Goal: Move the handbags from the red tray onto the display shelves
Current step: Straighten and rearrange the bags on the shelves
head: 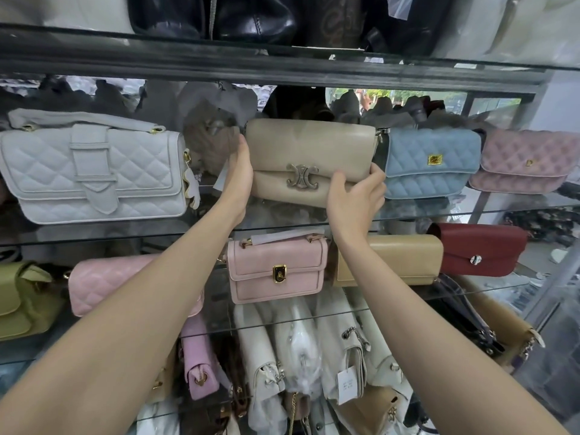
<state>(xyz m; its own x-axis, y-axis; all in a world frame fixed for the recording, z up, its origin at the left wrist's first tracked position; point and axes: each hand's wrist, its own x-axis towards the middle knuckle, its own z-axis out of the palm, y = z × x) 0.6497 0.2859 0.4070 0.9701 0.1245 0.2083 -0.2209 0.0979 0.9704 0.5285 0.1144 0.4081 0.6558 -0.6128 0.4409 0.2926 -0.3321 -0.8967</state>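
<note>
Head camera view, looking at a display case with glass shelves. You held a beige handbag (pixel 310 161) with a metal clasp on its front flap at the middle glass shelf (pixel 439 208), between both hands. The bag sat slightly tilted, with its right end lower. Whether its base touched the glass could not be told.

Your left hand (pixel 241 171) lay against the bag's left end, its fingers straight, pressed together and pointing up. Your right hand (pixel 354 196) gripped the lower right corner, the thumb across the front below the flap and the fingers curled round the right end.

A white quilted handbag (pixel 94 171) stood apart to the left on the same shelf. A blue quilted handbag (pixel 433 164) stood just beside the beige one on the right, with a dusty pink quilted handbag (pixel 527 164) beyond it.

On the lower glass shelf (pixel 470 285) stood a yellow-green bag (pixel 22 296), a pink quilted bag (pixel 125 281), a pink handbag with a gold lock (pixel 276 271), a tan bag (pixel 392 262) and a red bag (pixel 480 252). Below them lay bags wrapped in clear plastic (pixel 298 350). Black bags (pixel 251 17) sat on the top shelf.
</note>
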